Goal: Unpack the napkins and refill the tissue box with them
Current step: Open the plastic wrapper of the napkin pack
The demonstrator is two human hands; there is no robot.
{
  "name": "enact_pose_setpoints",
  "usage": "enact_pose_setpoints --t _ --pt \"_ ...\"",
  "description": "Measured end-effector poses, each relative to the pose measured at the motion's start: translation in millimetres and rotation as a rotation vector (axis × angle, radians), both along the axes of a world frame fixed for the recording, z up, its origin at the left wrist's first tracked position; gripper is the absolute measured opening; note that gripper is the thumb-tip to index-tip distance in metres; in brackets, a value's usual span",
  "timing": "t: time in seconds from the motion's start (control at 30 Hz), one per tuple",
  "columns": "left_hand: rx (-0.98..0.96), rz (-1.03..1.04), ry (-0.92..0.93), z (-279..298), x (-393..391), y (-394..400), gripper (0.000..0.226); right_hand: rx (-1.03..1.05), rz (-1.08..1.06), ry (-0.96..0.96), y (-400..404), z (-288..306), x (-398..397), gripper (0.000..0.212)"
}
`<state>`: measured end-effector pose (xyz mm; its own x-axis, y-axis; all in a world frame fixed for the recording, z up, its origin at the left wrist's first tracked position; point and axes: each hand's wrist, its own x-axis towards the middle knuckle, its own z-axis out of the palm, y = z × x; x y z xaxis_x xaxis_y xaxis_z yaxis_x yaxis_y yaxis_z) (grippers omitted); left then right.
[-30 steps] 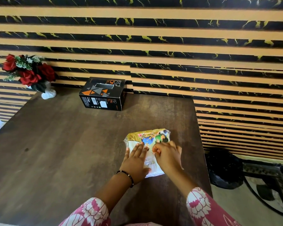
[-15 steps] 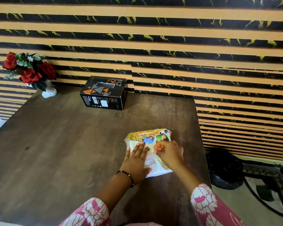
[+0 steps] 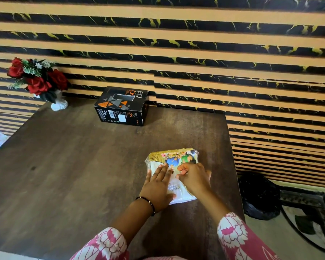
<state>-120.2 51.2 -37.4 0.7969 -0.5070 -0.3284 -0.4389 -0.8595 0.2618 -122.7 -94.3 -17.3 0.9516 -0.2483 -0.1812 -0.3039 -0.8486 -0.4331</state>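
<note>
Napkins in the sealed colourful plastic pack are pressed flat by the open left hand and pinched by the right hand, while the far black cardboard tissue box is not yet refilled.

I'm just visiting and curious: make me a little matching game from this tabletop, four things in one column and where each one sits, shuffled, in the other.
Things:
1. tissue box
2. napkin pack
3. flower vase
4. black bag

Places:
A. on the floor, right of the table
B. far left corner of the table
C. under both hands, near the table's right edge
D. at the back of the table, close to the striped wall

Pairs: 1-D, 2-C, 3-B, 4-A
</note>
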Motion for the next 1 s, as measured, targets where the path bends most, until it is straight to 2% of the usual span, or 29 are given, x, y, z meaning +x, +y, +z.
enact_pose_setpoints --t 0.1,0.3,0.4,0.6,0.77,1.0 --pt "0.005 0.005 0.007 0.3 0.3 0.6 0.08 -0.018 0.046 -0.017 3.0 0.3 0.9 0.016" --pt "0.053 0.05 -0.017 7.1 15.5 4.9 0.081 0.452 0.126 -0.184 -1.7 18.0 -9.7 0.012" --pt "0.075 0.074 -0.031 17.9 30.6 9.1 0.083 0.547 0.166 -0.188 -1.4 26.5 -23.2 0.01" --pt "-0.035 -0.068 0.076 26.6 17.1 23.3 0.096 0.427 0.306 -0.064 -4.2 8.5 -74.6 0.021" --pt "-0.125 -0.151 0.076 23.3 -9.2 29.3 0.078 0.232 0.368 -0.114 -7.3 -6.2 -109.4 0.013" --pt "-0.082 -0.17 -0.086 23.6 -32.0 18.4 0.052 0.097 0.398 -0.13 -10.7 -24.8 -133.2 0.022"
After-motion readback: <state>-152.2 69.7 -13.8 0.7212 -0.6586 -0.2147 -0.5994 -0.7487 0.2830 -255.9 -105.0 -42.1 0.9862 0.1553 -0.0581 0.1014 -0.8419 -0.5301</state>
